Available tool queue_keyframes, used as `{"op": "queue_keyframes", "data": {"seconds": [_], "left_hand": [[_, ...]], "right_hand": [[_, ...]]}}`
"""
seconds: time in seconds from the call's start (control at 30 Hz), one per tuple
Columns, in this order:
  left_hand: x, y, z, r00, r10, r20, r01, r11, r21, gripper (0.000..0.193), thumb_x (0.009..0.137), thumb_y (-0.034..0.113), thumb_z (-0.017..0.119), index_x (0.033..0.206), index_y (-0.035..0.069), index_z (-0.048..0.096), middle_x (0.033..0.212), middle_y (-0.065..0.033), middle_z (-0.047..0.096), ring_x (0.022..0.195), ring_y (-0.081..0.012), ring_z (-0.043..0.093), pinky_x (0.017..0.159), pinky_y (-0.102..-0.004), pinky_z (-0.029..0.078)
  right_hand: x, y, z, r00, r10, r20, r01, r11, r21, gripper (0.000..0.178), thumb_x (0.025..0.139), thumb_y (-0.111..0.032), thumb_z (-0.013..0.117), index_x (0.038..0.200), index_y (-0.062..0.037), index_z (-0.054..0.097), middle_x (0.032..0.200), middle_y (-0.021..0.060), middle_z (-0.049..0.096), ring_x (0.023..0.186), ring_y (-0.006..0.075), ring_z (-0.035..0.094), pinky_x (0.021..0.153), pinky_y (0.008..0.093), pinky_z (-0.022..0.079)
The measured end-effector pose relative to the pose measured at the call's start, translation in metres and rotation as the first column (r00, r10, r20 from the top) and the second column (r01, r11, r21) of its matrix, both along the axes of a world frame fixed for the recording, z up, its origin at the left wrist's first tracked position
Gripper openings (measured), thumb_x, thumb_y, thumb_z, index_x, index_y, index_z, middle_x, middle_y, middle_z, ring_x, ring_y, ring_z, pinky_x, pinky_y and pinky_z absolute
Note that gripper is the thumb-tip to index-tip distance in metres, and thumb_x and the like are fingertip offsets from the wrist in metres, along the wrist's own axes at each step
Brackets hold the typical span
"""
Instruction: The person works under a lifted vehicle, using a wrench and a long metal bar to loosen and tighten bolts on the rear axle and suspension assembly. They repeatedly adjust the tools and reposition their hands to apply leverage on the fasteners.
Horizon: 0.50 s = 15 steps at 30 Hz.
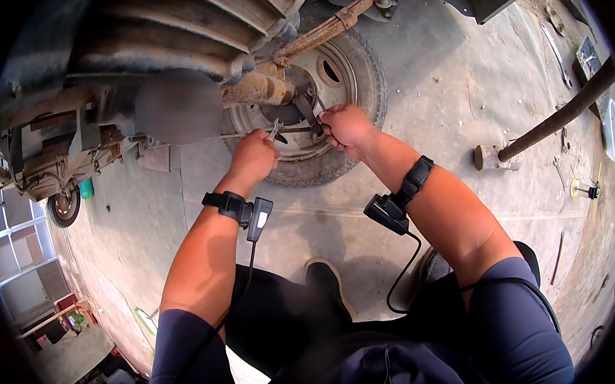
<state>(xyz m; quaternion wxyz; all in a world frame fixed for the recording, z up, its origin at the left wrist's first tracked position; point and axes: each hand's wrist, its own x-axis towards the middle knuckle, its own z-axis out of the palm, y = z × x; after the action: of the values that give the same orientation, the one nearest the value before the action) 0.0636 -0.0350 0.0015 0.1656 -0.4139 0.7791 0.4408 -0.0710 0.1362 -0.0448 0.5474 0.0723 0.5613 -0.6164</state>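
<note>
Your dark blue shirt [375, 371] sits nearest at 6 o'clock, with both bare forearms running up from it, each wearing a black wrist-mounted device [258, 219] on a cable. Your left hand [255, 156] has its fingertips closed on a small grey metal fitting [274, 129], which lies at 1 o'clock from that hand. From there a rusty threaded rod [295, 130] runs toward 3 o'clock, to the lower end of a dark lever [304, 109]. Your right hand [349, 128] has its fingers drawn together right beside that end, the lever lying at about 10 o'clock from it; you can't tell whether they clamp it. Behind both hands, at 12 o'clock, is the tyred wheel [368, 68], with a rusty axle tube [259, 89] reaching its hub. A long-handled mallet [559, 112] lies between 2 and 3 o'clock.
</note>
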Motion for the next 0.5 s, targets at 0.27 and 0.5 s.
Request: {"op": "queue_keyframes", "data": {"seconds": [0.27,0.5], "left_hand": [[0.009,0.004,-0.004,0.983,-0.176,0.044,0.172,0.982,0.079,0.023,0.1,0.014,0.052,0.114,-0.001,0.063,0.092,-0.0107,0.07,0.078,-0.0154,0.064,0.076,-0.0312,0.051],[0.029,0.04,-0.023,0.743,-0.668,0.035,0.657,0.738,0.155,0.025,0.097,0.019,0.059,0.112,0.001,0.067,0.1,-0.0125,0.072,0.094,-0.0227,0.065,0.087,-0.0347,0.05]], "right_hand": [[-0.017,0.03,-0.022,0.915,0.069,-0.397,-0.026,0.993,0.112,0.015,0.097,-0.019,0.061,0.097,-0.0045,0.065,0.071,0.0013,0.058,0.059,0.0125,0.056,0.056,0.0298,0.048],[-0.049,0.123,-0.029,0.814,0.544,-0.204,-0.556,0.831,0.002,0.009,0.091,-0.019,0.072,0.097,-0.0119,0.074,0.078,-0.004,0.066,0.069,0.0084,0.061,0.064,0.0259,0.049]]}}
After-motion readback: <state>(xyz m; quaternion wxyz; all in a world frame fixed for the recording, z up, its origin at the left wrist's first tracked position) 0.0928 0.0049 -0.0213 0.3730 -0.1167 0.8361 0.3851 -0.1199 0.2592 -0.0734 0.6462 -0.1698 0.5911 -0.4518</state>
